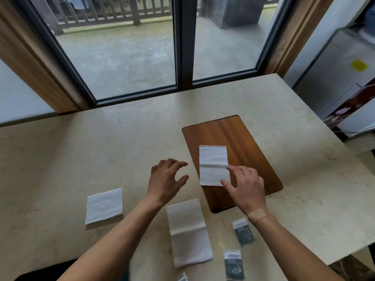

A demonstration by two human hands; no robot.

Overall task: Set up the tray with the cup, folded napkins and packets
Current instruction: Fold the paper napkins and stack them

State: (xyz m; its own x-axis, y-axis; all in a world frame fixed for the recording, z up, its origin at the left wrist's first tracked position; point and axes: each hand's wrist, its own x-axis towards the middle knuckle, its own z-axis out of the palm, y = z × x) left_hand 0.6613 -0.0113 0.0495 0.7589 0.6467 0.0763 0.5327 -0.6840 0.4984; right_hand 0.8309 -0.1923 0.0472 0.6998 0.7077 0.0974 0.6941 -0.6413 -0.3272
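Head view, single frame. Beige stone tabletop (101,149) set against a dark-framed window (182,47).

Wooden tray (239,142): flat, dark brown, rounded corners, lying right of centre on the tabletop. One folded white napkin (214,165) lies on the tray's near-left part, long side running away from the viewer, with a crease across its middle.

Right hand (246,185): over the tray's near edge, fingers straight and slightly spread, fingertips touching the right edge and near-right corner of the napkin on the tray. The grip is not closed round anything. Tan bandage (257,216) on the wrist.

Left hand (166,179): above the tabletop just left of the tray, fingers spread and loosely bent, grip holding nothing; no contact with the napkin.

Off-tray items: second napkin (188,232), long and creased, near centre between the forearms; third napkin (104,205), squarer fold, to the left, well apart from the tray.

Two dark grey packets with white tops lie near the right forearm: upper packet (243,231) and lower packet (233,264). Printing on both is too blurred to read. A yellow sticker (359,65) on the appliance at far right is also unreadable.
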